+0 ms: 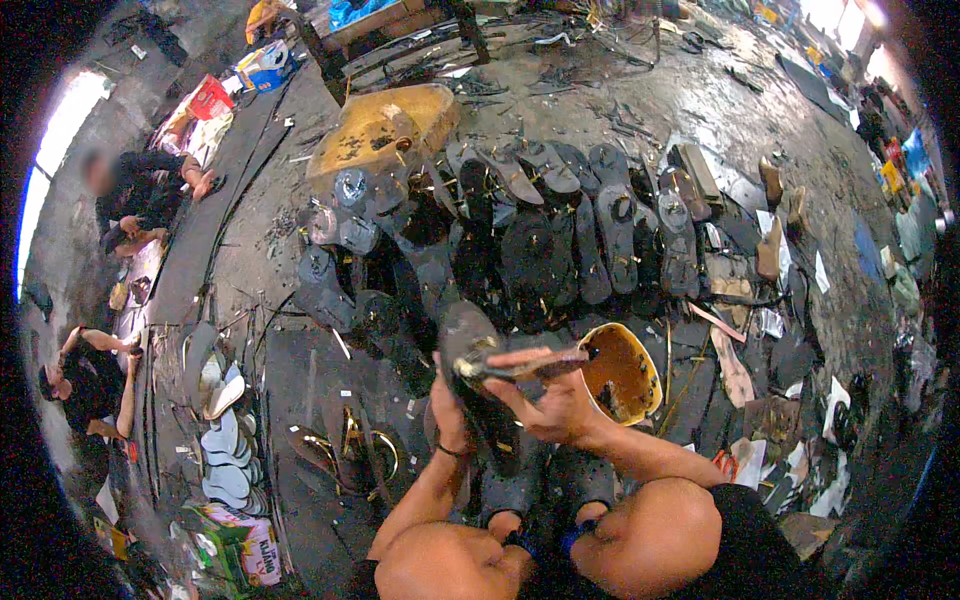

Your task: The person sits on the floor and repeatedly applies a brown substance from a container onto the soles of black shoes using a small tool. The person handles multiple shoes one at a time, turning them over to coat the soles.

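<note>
My left hand (pixel 449 408) is closed round the edge of a dark shoe sole (pixel 468 335), held tilted above my feet. A pale, wet-looking patch marks the sole's face. In my right hand (pixel 560 405), the fingers grip a flat pinkish-brown tool (pixel 535 359) whose tip lies across that patch; its exact kind is hard to make out. Just right of this hand stands a yellow-rimmed tub (pixel 655 392) with amber-brown residue and dark specks inside. Beyond my hands, several dark soles (pixel 615 225) lie in rows, many with small yellowish bits on them.
A yellow foam-like block (pixel 385 130) lies behind the soles. White soles (pixel 228 460) are stacked at left, above a green-and-pink carton (pixel 235 545). Wooden shoe lasts (pixel 769 248) and red-handled scissors (pixel 727 465) lie at right among scraps. Two people (pixel 95 375) sit at far left.
</note>
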### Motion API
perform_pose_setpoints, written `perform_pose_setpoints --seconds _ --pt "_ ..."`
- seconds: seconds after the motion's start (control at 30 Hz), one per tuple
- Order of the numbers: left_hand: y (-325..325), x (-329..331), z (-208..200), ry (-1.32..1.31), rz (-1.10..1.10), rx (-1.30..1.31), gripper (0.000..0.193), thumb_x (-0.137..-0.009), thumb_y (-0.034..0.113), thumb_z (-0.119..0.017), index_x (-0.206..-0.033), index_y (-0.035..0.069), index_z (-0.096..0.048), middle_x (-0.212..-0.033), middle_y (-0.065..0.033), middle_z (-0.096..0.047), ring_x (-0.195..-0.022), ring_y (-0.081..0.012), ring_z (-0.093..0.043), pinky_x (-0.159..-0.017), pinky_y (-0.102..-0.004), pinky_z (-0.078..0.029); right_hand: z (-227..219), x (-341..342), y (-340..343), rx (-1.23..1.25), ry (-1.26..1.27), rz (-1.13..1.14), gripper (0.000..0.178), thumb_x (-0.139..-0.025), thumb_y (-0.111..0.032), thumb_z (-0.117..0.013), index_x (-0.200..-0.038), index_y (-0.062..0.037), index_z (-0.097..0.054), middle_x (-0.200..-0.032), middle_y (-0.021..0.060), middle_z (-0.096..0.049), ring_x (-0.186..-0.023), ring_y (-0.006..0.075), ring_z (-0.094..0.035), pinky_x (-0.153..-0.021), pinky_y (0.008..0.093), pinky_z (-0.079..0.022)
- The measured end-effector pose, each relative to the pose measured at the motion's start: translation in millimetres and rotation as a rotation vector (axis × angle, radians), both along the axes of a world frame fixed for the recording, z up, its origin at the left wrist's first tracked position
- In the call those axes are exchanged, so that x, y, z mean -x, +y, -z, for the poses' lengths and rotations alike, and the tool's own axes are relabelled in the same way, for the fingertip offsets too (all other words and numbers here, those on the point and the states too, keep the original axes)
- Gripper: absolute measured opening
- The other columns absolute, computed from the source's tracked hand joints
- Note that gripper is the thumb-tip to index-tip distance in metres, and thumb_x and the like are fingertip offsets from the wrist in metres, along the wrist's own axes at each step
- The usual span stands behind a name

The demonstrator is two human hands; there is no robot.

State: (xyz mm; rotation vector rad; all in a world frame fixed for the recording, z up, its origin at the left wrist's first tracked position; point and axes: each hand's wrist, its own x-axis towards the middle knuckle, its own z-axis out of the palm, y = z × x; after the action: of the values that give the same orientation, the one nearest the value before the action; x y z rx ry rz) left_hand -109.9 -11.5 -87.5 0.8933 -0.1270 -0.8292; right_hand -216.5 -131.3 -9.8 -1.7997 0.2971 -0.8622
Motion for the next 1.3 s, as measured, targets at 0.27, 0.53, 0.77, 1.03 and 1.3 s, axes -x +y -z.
perform_pose_setpoints --seconds 0.27,0.53,0.77,1.03,1.3 --pt "13 12 -7 0.090 0.232 -0.162 0.070 -0.100 0.062 -0.035 -0.131 0.003 -0.055 -0.114 -0.0092 -0.067 -0.096 -0.0239 -0.067 -0.087 -0.0379 -0.054 23 5 2 -0.910 0.106 -0.026 0.023 -0.093 -0.020 -0.069 -0.106 -0.0016 -0.068 -0.100 0.0043 -0.070 -0.093 0.0151 -0.064 -0.086 0.0318 -0.050" --pt "68 56 -57 0.484 0.162 -0.261 0.074 -0.096 0.068 -0.036 -0.128 0.005 -0.056 -0.108 -0.0080 -0.068 -0.091 -0.0228 -0.067 -0.084 -0.0363 -0.054 28 13 -44 -1.330 0.049 -0.045 0.024 -0.093 -0.026 -0.068 -0.110 -0.0084 -0.067 -0.101 0.0005 -0.070 -0.090 0.0132 -0.065 -0.078 0.0318 -0.051" --pt "-15 -23 -27 0.110 -0.094 -0.098 0.062 -0.093 0.065 -0.051 -0.118 0.009 -0.060 -0.100 -0.0038 -0.068 -0.086 -0.0183 -0.066 -0.076 -0.0326 -0.055 41 -9 -1 0.024 0.210 0.081 0.024 -0.085 -0.020 -0.075 -0.102 -0.0032 -0.070 -0.091 0.0109 -0.072 -0.085 0.0212 -0.069 -0.078 0.0342 -0.053" --pt "-19 -18 0 0.405 0.264 0.169 0.076 -0.091 0.071 -0.046 -0.120 0.001 -0.060 -0.111 -0.0096 -0.067 -0.092 -0.0186 -0.066 -0.078 -0.0335 -0.055 -12 -8 0 -0.286 0.233 -0.260 0.025 -0.086 -0.019 -0.075 -0.103 -0.0029 -0.068 -0.105 0.0087 -0.071 -0.097 0.0168 -0.066 -0.087 0.0354 -0.052" --pt "-26 -27 -17 0.311 -0.035 0.006 0.065 -0.088 0.071 -0.051 -0.106 0.010 -0.064 -0.092 -0.0069 -0.069 -0.077 -0.0207 -0.067 -0.068 -0.0368 -0.057 37 -1 -24 -0.060 0.309 0.051 0.021 -0.085 -0.018 -0.076 -0.098 -0.0021 -0.070 -0.087 0.0095 -0.073 -0.081 0.0217 -0.070 -0.075 0.0331 -0.054"
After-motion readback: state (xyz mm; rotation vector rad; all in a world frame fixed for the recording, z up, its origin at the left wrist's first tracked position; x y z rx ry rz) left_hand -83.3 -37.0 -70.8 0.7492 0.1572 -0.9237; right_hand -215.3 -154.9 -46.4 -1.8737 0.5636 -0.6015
